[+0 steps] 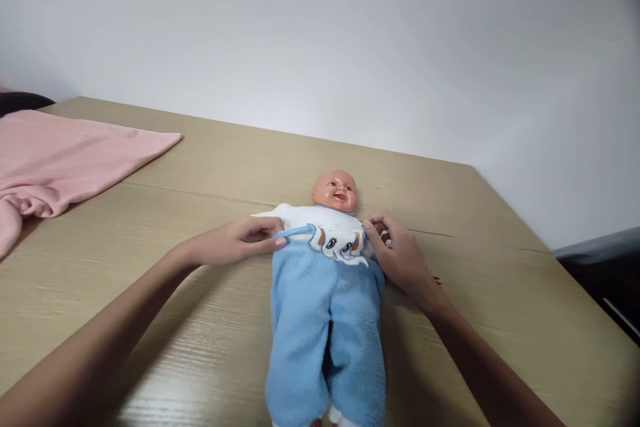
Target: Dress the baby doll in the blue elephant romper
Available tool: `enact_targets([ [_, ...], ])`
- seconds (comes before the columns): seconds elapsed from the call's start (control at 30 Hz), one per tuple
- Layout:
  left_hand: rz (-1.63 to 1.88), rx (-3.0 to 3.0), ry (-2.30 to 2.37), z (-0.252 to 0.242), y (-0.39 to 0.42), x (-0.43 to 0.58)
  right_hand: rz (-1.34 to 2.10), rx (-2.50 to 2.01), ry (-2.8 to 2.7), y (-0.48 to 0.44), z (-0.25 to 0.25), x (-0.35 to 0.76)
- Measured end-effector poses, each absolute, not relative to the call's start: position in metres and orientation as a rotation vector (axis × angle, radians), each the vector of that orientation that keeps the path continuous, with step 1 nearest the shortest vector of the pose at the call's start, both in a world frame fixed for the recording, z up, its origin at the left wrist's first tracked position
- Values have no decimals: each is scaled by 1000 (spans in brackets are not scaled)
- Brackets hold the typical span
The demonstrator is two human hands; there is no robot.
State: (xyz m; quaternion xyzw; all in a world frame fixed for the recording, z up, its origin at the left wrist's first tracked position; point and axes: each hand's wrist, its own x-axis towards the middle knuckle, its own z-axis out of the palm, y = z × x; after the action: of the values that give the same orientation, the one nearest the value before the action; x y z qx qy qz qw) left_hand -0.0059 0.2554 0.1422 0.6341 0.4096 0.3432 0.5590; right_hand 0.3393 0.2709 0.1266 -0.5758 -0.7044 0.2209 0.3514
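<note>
A baby doll lies on its back on the wooden table, head toward the wall. It wears a white printed top and fluffy light-blue trousers. My left hand pinches the trousers' waistband at the doll's left side in the picture, fingers closed on the blue edge. My right hand grips the waistband at the other side, fingers curled against the doll's hip.
A pink cloth lies spread at the table's far left. A white wall runs behind the table. The table's right edge drops off to a dark floor area.
</note>
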Motion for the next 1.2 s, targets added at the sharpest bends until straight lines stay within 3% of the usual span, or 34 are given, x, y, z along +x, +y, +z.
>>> enact_targets([
  [0.07,725,1627,965,140,251,-6,391,-1386,-1887,271,138,323],
  [0.17,978,1593,1059,123,242,6,275,-1189,-2062,278,162,290],
  [0.33,1502,1314,1172,77,220,38,522,-1080,-2579,318,194,221],
  [0.47,1576,1216,1142,61,208,46,678,-803,-3137,357,186,169],
  [0.57,1569,1189,1154,59,206,45,419,-483,-3312,367,166,144],
  [0.67,1549,1230,1142,57,205,45,205,-414,-3311,361,153,138],
  [0.77,1545,1295,1106,55,204,45,210,-425,-3242,353,155,148],
  [1.0,1542,1644,1051,47,194,38,742,-504,-2697,344,167,196],
  [1.2,1948,1651,984,54,190,36,843,-365,-2615,342,157,220],
])
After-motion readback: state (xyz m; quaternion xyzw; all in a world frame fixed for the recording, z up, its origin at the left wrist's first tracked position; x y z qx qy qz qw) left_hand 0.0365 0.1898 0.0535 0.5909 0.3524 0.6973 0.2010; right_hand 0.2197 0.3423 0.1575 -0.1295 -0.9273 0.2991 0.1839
